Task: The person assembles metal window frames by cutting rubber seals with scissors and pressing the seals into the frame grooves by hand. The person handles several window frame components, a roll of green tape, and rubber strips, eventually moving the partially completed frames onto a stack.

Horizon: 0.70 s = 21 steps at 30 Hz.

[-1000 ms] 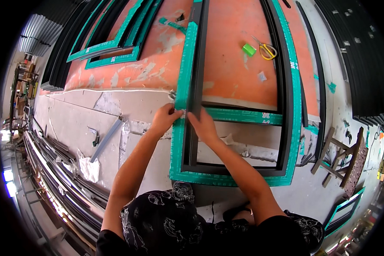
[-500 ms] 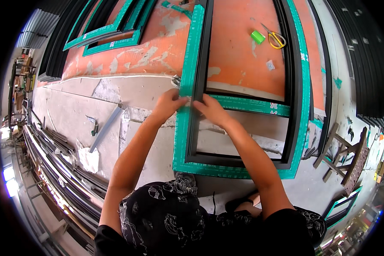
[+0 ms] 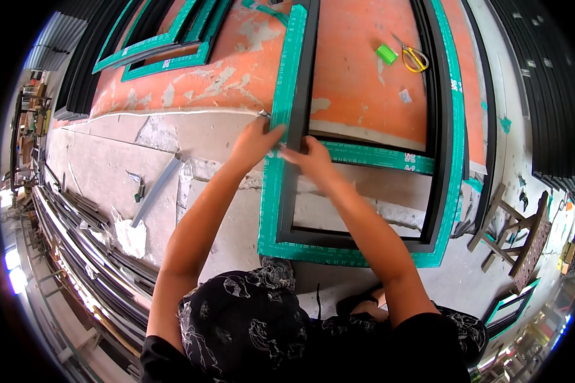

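A dark window frame (image 3: 292, 83) with green protective film along its faces lies before me, a crossbar (image 3: 370, 155) spanning it. My left hand (image 3: 257, 140) is at the outer edge of its left side, thumb and fingers drawn together on the green strip. A small crumpled greyish piece (image 3: 264, 114) shows just beyond those fingers. From the inner side, my right hand (image 3: 314, 159) reaches over the same bar near the crossbar joint, its fingertips curled close to the left hand. What either hand pinches is too small to make out.
Yellow-handled scissors (image 3: 414, 60) and a green roll (image 3: 386, 54) lie on the orange board (image 3: 358, 89) within the frame's opening. More green-filmed frames (image 3: 166, 62) lie at the far left. Long profiles (image 3: 96, 223) are stacked at left; a wooden stand (image 3: 514, 226) is at right.
My left hand has moved slightly away from me along the frame's left side. The right hand has shifted a little left onto the bar, its fingers more curled. The frame stays nearly in place.
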Tool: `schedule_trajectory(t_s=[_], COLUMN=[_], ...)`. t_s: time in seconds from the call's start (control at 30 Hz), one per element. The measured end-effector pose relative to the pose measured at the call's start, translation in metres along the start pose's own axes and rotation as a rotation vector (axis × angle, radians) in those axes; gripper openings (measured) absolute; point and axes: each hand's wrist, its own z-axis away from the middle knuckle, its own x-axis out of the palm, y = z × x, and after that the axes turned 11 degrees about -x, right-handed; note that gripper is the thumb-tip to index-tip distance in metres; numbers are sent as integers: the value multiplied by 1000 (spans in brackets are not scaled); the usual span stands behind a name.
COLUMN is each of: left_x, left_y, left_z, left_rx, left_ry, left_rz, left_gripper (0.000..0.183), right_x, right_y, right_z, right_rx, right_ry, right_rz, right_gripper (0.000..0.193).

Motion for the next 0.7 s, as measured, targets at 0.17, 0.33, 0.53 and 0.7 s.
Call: schedule_trajectory(t_s=[0.17, 0.33, 0.53, 0.7], left_x=[14, 23, 12, 11], left_y=[67, 108, 138, 134], left_z=[-53, -113, -146, -146], left_rx=[90, -32, -64, 17], left_ry=[375, 464, 472, 434], left_rz=[-313, -300, -115, -86], left_gripper=[87, 104, 79, 82], right_x=[-2, 5, 3, 3], right_y=[5, 13, 9, -12], right_z=[-1, -1, 6, 10], right_rx=[-33, -113, -131, -86], right_ry=[9, -21, -32, -23], right_rz=[117, 355, 369, 419], right_gripper=[42, 42, 54, 53])
